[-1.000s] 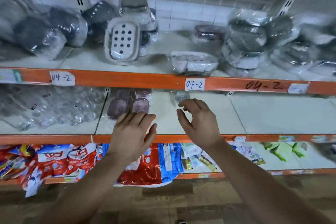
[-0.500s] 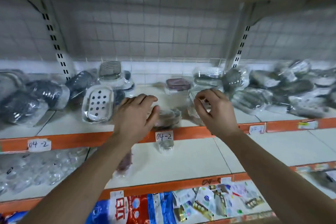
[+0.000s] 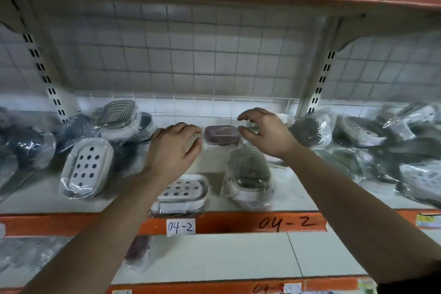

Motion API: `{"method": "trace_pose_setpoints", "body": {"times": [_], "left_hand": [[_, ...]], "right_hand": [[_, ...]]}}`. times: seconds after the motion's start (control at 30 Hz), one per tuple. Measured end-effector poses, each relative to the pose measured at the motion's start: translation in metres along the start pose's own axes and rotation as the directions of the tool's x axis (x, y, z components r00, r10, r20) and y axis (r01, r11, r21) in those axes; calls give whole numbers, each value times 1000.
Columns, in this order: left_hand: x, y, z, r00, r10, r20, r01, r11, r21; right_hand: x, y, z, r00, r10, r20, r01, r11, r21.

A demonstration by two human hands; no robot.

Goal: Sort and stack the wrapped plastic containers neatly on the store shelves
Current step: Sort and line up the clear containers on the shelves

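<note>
The left hand (image 3: 174,148) hovers palm-down with its fingers straight and loose, gripping nothing. The right hand (image 3: 267,133) hangs opposite in a half-curled claw, thumb below the fingers, also empty; whether any fingertip touches film I cannot tell. They are set this way, I judge, to bracket the small maroon-lidded plastic container in clear film (image 3: 222,135). It sits between them, at the left hand's three o'clock and the right hand's nine o'clock, far back on the white shelf board (image 3: 35,200) near the tiled wall. A two-sided grip would suit slippery wrap and so deep a reach. At the right hand's seven o'clock a wrapped oval container with a grey lid (image 3: 248,172) sits tilted. At the left hand's six o'clock a wrapped white perforated tray (image 3: 181,192) lies flat at the front lip, just above the orange shelf edge (image 3: 71,224) and its paper tag marked 04-2 (image 3: 180,227). At the left hand's nine o'clock a second white perforated dish in film (image 3: 87,167) leans on dark wrapped bundles (image 3: 31,148), seemingly propped rather than stacked. At the right hand's three o'clock a loose heap of grey and white wrapped containers (image 3: 381,141) sprawls, so most of the sorting looks undone.
</note>
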State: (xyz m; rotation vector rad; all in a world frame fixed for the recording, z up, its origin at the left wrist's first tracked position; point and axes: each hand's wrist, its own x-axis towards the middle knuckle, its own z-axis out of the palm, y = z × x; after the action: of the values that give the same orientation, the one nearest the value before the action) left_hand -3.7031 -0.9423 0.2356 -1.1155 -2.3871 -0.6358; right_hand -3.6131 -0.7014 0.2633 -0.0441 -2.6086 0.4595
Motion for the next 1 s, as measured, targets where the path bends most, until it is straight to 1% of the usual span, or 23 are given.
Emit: {"method": "trace_pose_setpoints", "body": {"times": [0.1, 0.23, 0.3, 0.4, 0.47, 0.53, 0.6, 0.7, 0.8, 1.0], "left_hand": [[11, 0, 9, 1000, -16, 5, 16, 1000, -3], [18, -3, 20, 999, -32, 1, 32, 999, -3], [18, -4, 23, 999, -42, 8, 42, 999, 5], [18, -9, 24, 998, -60, 36, 58, 997, 47], [18, -12, 24, 997, -69, 44, 66, 996, 65], [19, -16, 22, 996, -75, 40, 72, 994, 79], [18, -19, 19, 995, -94, 32, 91, 993, 81], [14, -23, 17, 992, -124, 19, 122, 989, 88], [10, -27, 15, 991, -132, 4, 131, 987, 92], [2, -31, 14, 991, -133, -17, 134, 988, 81]], "right_hand": [[25, 7, 12, 989, -9, 146, 16, 999, -42], [54, 14, 33, 952, -1, 306, 35, 994, -106], [66, 14, 43, 919, 8, 394, 45, 991, -124], [80, 11, 55, 858, 18, 513, 116, 967, -227], [86, 14, 63, 827, -1, 562, 156, 961, -227], [87, 20, 70, 813, -38, 581, 165, 972, -167], [89, 23, 77, 811, -34, 584, 165, 971, -173], [95, 22, 84, 823, 47, 566, 133, 953, -273], [103, 25, 86, 825, 95, 557, 104, 943, -316], [108, 35, 89, 816, 140, 560, 8, 967, -254]]}}
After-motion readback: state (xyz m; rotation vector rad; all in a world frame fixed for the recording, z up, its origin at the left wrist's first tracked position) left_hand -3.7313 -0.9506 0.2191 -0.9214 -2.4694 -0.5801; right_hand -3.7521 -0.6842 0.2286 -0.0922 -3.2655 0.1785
